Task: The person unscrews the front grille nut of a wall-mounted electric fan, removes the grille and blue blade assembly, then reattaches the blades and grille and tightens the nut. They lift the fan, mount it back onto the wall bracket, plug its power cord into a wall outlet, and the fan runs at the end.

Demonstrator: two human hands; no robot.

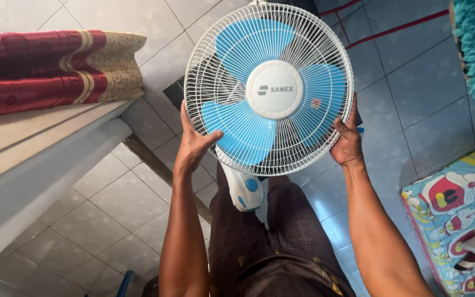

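Left hand (193, 144) and right hand (347, 140) clamped on opposite rims of white fan grille (237, 146), blue blades (243, 129) inside. Fan base (244, 192) apparently resting on lap. Tiled floor (111, 203) below.

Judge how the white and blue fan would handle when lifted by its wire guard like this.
The fan is probably light for its size: mostly thin wire and plastic blades. The guard may flex slightly where the left hand and right hand grip its rim. With the stand hanging below, it could swing or feel bottom-heavy.

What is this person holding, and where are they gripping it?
A white fan with blue blades. The left hand and right hand grip opposite sides of its round wire guard's rim.
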